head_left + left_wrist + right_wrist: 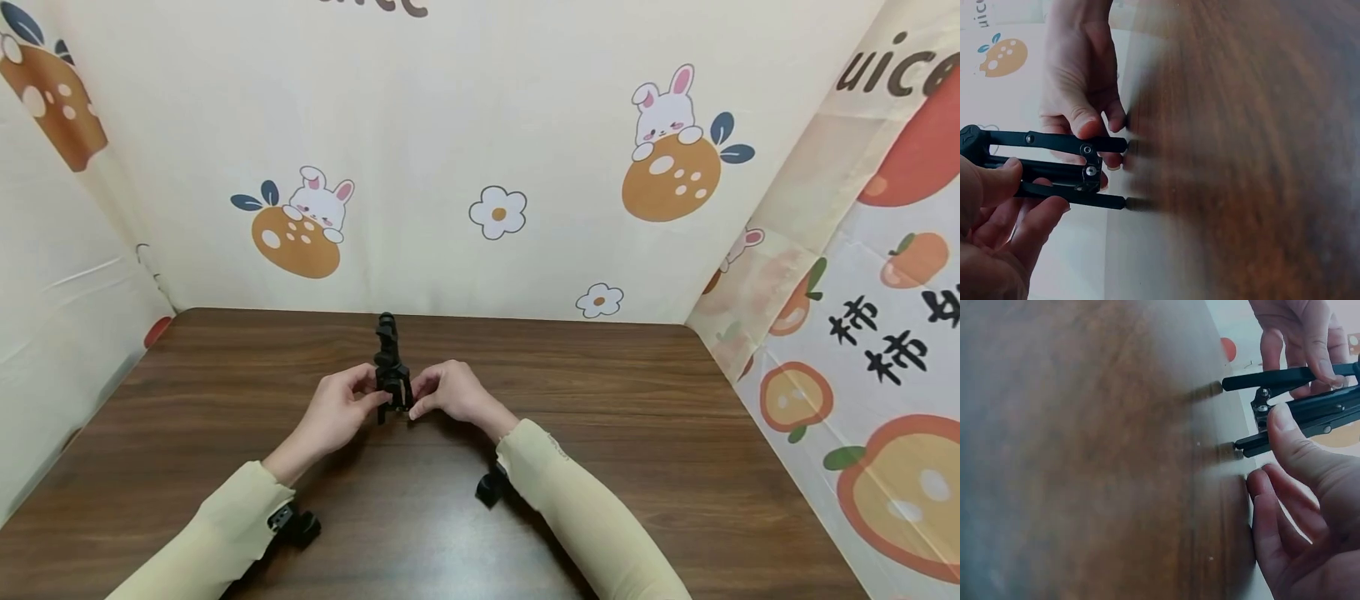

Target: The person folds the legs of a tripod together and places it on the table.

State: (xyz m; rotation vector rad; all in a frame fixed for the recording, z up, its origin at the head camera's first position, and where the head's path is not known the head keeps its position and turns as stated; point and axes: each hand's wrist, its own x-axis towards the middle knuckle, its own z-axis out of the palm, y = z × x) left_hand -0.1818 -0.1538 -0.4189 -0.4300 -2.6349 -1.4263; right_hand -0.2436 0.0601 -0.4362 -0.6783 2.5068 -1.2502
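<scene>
A small black tripod (387,354) stands upright toward the back of the table, its top narrow and jointed. From the left side, my left hand (335,410) grips it low down, thumb in front. My right hand (459,393) is at the other side, thumb and fingers about the lower part of a leg. Up close in the left wrist view, the legs (1107,200) run nearly parallel beside the central column, joined by small braces with silver rivets. The leg ends (1235,384) meet the wooden surface in the right wrist view, where my right thumb (1284,419) presses one leg.
The brown wooden table (637,467) ends at a cream printed cloth (420,150) hanging behind it. More cloth hangs on the left and the right (795,333). A black wrist camera sits under each sleeve, close above the tabletop.
</scene>
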